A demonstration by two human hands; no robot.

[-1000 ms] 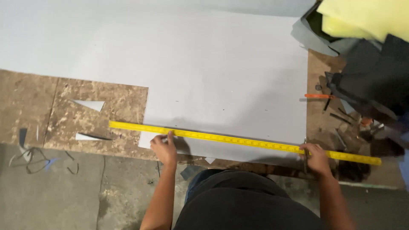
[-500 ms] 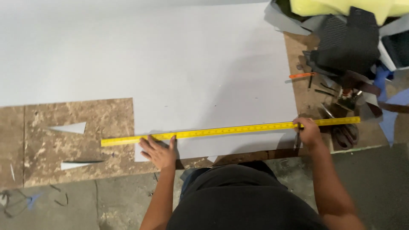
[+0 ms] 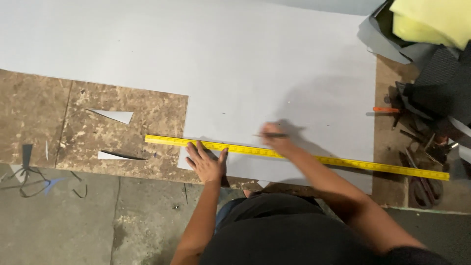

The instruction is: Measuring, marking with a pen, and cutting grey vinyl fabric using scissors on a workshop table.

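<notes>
A long yellow ruler (image 3: pixel 353 161) lies across the near edge of a large pale grey sheet (image 3: pixel 235 73) on a brown board table (image 3: pixel 44 122). My left hand (image 3: pixel 206 163) presses flat on the ruler near its left part, fingers spread. My right hand (image 3: pixel 273 138) is just above the ruler's middle, closed on a thin dark pen (image 3: pixel 270 135) whose tip is on the sheet; the hand is blurred.
Two white triangular offcuts (image 3: pixel 115 116) (image 3: pixel 114 156) lie on the bare board at left. Dark fabric pieces, yellow foam (image 3: pixel 431 22) and a heap of tools with an orange-handled one (image 3: pixel 386 110) crowd the right end. Concrete floor with cord scraps (image 3: pixel 29 176) lies below.
My right hand has left the ruler's right end and moved left to the ruler's middle with the pen. The left hand stays pressed on the ruler; the view has shifted.
</notes>
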